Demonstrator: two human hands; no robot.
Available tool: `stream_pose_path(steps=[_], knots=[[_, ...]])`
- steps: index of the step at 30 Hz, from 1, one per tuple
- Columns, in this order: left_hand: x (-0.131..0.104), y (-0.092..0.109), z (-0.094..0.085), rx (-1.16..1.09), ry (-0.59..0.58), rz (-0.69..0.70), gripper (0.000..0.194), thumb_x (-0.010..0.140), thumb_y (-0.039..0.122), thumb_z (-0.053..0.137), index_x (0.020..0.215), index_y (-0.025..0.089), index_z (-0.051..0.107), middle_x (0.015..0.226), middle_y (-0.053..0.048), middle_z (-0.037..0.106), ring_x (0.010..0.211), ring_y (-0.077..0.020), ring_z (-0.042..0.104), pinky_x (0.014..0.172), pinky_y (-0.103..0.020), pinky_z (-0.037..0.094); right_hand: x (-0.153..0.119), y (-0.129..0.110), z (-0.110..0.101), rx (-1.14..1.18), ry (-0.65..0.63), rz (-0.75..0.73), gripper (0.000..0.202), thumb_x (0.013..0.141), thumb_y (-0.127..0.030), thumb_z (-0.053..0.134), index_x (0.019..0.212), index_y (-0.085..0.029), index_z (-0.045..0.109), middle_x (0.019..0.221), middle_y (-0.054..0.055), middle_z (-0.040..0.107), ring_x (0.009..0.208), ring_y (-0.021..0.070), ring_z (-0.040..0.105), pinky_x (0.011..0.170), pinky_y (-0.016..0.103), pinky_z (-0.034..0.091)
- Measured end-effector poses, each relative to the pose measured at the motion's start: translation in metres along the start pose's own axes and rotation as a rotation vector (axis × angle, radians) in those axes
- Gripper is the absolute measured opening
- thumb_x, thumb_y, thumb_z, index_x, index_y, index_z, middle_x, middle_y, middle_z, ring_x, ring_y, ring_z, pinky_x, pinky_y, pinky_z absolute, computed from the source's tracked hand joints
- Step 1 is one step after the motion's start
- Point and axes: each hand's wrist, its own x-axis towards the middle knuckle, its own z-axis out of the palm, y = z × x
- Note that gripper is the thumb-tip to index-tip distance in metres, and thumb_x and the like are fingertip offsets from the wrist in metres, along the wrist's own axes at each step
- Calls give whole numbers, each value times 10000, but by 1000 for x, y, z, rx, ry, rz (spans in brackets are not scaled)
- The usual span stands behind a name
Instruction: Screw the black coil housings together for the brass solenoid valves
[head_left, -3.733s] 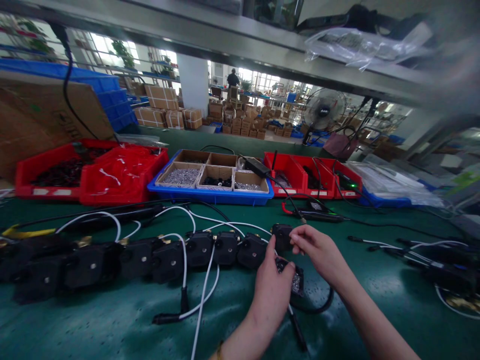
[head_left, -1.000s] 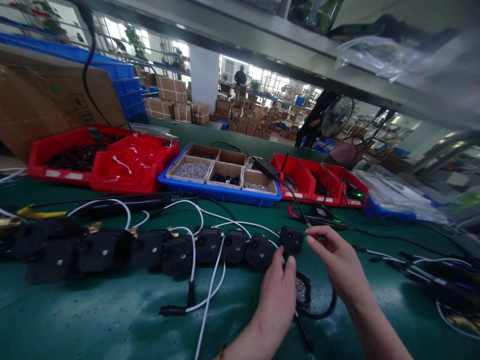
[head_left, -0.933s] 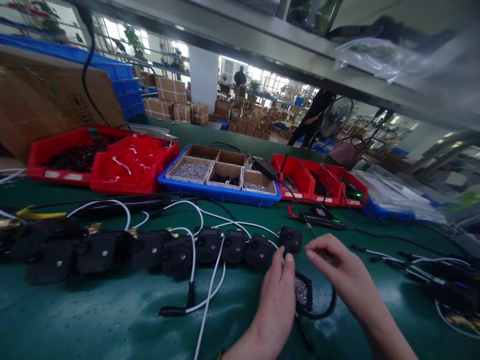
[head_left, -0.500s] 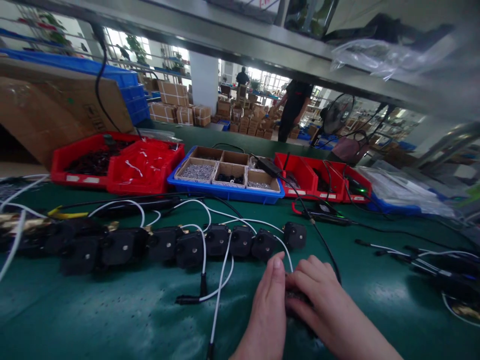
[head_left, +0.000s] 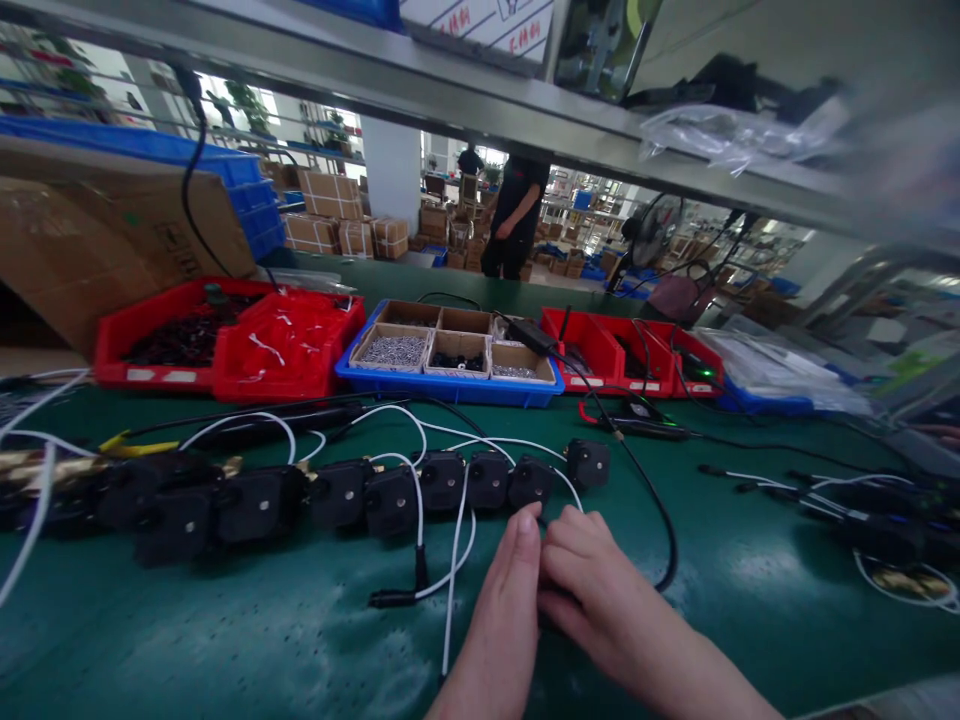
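My left hand [head_left: 504,610] and my right hand [head_left: 592,585] are side by side low over the green bench, touching at the fingers. The left fingers are extended, pressed together against the right hand; the right fingers are curled inward. Something dark shows only in part beneath the right hand; its kind is hidden. Just beyond the fingertips stands a row of black box-shaped units [head_left: 530,482] with white cables and some brass fittings. One black unit [head_left: 588,463] sits at the row's right end. Left of my hands lies a white cable [head_left: 451,600] beside a black connector [head_left: 394,598].
Behind the row stand red bins [head_left: 285,350], a blue tray [head_left: 450,385] of small parts and more red bins [head_left: 592,350]. A black cable [head_left: 652,490] curves right of my hands. More cabled parts [head_left: 885,530] lie far right. A metal shelf [head_left: 450,85] crosses overhead.
The view has shifted a little, and my joined hands appear further left. Less of the dark thing between them shows. A person in the background has moved left.
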Motion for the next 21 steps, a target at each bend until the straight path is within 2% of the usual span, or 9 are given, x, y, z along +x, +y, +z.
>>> stream_pose_path(steps=[6, 11, 15, 17, 21], knots=[[1, -1, -7, -93, 30, -82, 759, 951, 780, 287, 1493, 287, 487, 1499, -66, 547, 1237, -287, 592, 970, -422, 523, 3, -3, 6, 46, 49, -6, 176, 924, -40, 602, 856, -198, 566, 954, -12, 600, 967, 180, 506, 933, 374, 357], [3, -4, -14, -56, 55, 0, 807, 942, 784, 316, 1507, 232, 479, 1485, -96, 550, 1253, -281, 572, 972, -376, 513, 9, -4, 5, 52, 16, -32, 192, 915, -52, 646, 977, -230, 603, 1047, 2, 610, 1011, 210, 505, 905, 394, 349], [6, -5, -18, -22, 45, 15, 870, 923, 811, 315, 1518, 196, 466, 1403, -122, 607, 1258, -297, 570, 973, -379, 516, 13, -6, 9, 58, 6, -74, 159, 926, -59, 619, 877, -207, 591, 1012, 12, 620, 1022, 232, 501, 887, 411, 333], [5, -4, -19, -29, 35, 20, 870, 928, 810, 297, 1514, 191, 469, 1373, -121, 623, 1255, -295, 571, 983, -385, 511, 13, -7, 10, 80, 20, -82, 149, 948, -77, 577, 888, -212, 588, 999, 15, 614, 1011, 228, 500, 874, 407, 339], [3, -1, -23, -20, 30, 39, 799, 964, 754, 276, 1482, 188, 498, 1391, -112, 615, 1255, -273, 569, 1021, -381, 486, 10, -5, 8, 172, 81, -52, 131, 1005, -191, 503, 905, -231, 577, 965, 10, 599, 945, 202, 511, 854, 383, 384]])
